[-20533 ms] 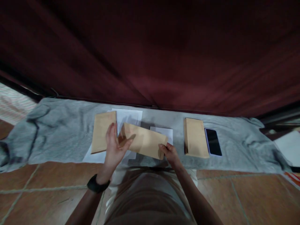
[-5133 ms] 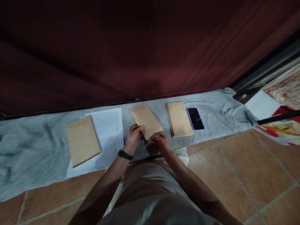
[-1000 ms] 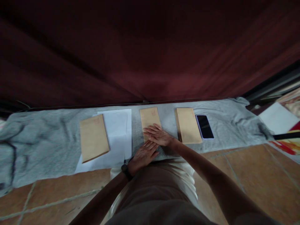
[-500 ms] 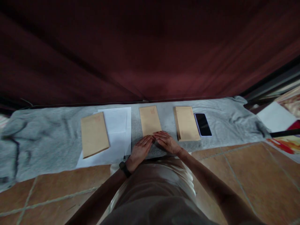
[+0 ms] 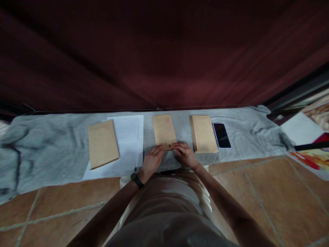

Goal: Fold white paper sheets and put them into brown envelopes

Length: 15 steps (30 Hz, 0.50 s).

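Observation:
A brown paper envelope (image 5: 164,129) with a faint red print lies lengthwise in front of me on the grey cloth. Its near end shows a narrow flap. At the left corner of that end, the fingers of my left hand (image 5: 153,159) are closed on the edge; a dark watch is on this wrist. My right hand (image 5: 186,154) pinches the right corner the same way. Right of it lies a stack of brown envelopes (image 5: 205,134). On the left, another brown envelope pile (image 5: 103,144) rests partly over white paper sheets (image 5: 128,147).
A phone (image 5: 222,136) with a dark screen lies right of the stack. The grey cloth (image 5: 51,151) covers a long narrow surface against a dark red curtain-like backdrop (image 5: 164,68). White paper and a colourful print (image 5: 313,161) are at the far right, above the tiled floor (image 5: 257,192).
My hands have moved apart from the middle of the envelope's near edge to its two corners. The flap at that end now shows between them.

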Motion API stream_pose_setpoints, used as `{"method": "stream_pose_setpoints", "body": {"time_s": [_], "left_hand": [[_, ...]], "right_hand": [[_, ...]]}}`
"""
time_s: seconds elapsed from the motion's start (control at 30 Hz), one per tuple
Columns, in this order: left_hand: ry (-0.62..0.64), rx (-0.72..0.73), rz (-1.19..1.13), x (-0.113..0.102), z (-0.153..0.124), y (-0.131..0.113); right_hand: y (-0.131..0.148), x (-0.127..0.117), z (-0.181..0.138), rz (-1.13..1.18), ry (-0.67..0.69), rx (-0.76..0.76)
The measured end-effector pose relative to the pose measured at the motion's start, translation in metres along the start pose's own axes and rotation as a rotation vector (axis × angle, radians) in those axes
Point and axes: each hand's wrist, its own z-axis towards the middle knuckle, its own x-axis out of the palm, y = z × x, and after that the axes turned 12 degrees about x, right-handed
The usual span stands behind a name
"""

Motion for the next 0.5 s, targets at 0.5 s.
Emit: {"method": "stream_pose_setpoints", "body": {"time_s": [0.5], "left_hand": [[-0.064,-0.087,-0.006,0.005,0.007,0.001]], "right_hand": [[0.013,0.008,0.004,-0.226,-0.036,0.174]]}}
